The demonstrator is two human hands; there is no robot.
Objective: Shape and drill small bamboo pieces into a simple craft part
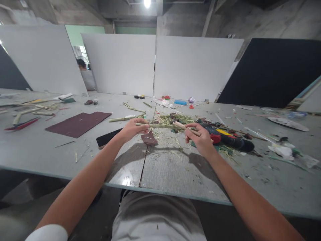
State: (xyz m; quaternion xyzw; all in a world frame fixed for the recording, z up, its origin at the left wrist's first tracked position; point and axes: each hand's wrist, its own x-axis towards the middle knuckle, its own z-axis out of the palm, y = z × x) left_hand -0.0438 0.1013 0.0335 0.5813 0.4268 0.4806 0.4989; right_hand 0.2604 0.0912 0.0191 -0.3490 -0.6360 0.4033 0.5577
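Observation:
A thin greenish stalk (160, 126) lies level above the table, pinched at its left part by my left hand (135, 129). In my right hand (199, 135) is a pale, slim, stick-like piece (187, 128), gripped between thumb and fingers. Its tip meets or overlaps the stalk's right end; whether it is a tool or another stalk I cannot tell. Below the stalk lies a curled scrap of brown sandpaper-like sheet (149, 138). Green-yellow shavings (175, 119) are heaped just beyond both hands.
A black-and-yellow power tool (229, 137) lies beside my right hand. On the left are a dark phone-like slab (109, 137), a maroon sheet (79, 124) and cut stalks (27, 111). White panels (120, 63) line the back. A person (86, 72) is behind a gap.

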